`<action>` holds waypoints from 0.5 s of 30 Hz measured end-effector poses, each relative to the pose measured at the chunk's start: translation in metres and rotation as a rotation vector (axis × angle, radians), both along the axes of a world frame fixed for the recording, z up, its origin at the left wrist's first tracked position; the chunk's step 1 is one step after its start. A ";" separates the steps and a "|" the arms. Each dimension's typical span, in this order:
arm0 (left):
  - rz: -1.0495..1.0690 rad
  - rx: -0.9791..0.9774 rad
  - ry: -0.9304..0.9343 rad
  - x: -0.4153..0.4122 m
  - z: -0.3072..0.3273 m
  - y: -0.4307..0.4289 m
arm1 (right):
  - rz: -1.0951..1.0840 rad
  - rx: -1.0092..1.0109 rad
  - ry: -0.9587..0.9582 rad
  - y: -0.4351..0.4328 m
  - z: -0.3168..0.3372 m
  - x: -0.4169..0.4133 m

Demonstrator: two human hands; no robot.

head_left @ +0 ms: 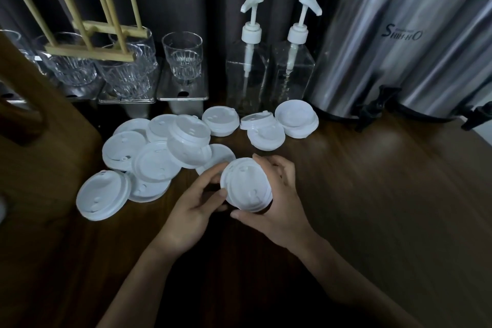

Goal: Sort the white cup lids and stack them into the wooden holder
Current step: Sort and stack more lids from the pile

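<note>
early stage: left hand [197,204] and right hand [283,201] grasp a small lid stack [246,185]; wooden holder [89,52] at ten o'clock holds none; loose lids [157,160] litter the bench [386,194] at eleven.

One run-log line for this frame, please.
left hand: grips held lids | right hand: grips held lids | loose lids: scattered on table | wooden holder: no lids
</note>
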State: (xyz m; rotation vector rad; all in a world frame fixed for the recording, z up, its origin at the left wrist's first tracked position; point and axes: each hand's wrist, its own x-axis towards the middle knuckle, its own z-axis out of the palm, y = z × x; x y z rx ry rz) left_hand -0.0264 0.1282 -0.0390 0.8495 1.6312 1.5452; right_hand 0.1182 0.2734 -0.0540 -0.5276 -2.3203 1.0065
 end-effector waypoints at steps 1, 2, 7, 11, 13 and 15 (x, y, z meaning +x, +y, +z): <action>-0.003 -0.012 0.013 0.000 0.000 0.000 | 0.003 0.007 0.006 0.001 -0.001 0.000; -0.008 -0.024 0.028 0.001 0.001 0.001 | 0.010 0.004 0.001 0.001 -0.001 0.000; -0.012 -0.031 0.030 0.002 0.002 0.001 | 0.038 -0.053 -0.022 0.001 -0.002 0.001; 0.001 -0.004 -0.002 0.004 0.004 -0.001 | 0.034 -0.066 -0.033 0.003 -0.004 0.000; -0.003 0.002 0.015 0.005 0.004 -0.001 | 0.033 -0.066 -0.043 0.003 -0.005 0.000; 0.000 0.010 0.018 0.005 0.002 0.000 | 0.037 -0.059 -0.045 0.002 -0.005 0.000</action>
